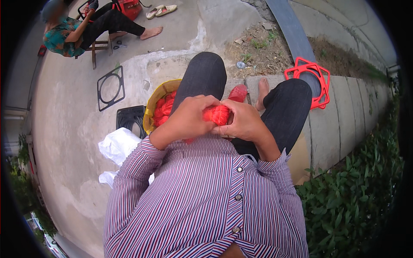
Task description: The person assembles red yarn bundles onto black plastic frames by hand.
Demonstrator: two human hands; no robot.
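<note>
Just above my lap, my left hand [189, 117] and my right hand [244, 121] close round a bundle of bright red-orange string [218, 114]. It looks wound from many thin strands. The fingers of both hands wrap its two ends, and part of it is hidden behind them. Beside my left knee stands a yellow-rimmed container [150, 105] with more red-orange bundles [163, 109] inside. A red shoe or similar red item [238, 93] lies on the ground between my knees.
White plastic sacks [118, 146] and a black frame piece [129, 118] lie at my left, with a flat black frame [111, 88] farther out. Red plastic frames [309, 81] lie beyond my right knee. A seated person [64, 36] works at the far left. Leafy bushes [344, 198] border the right.
</note>
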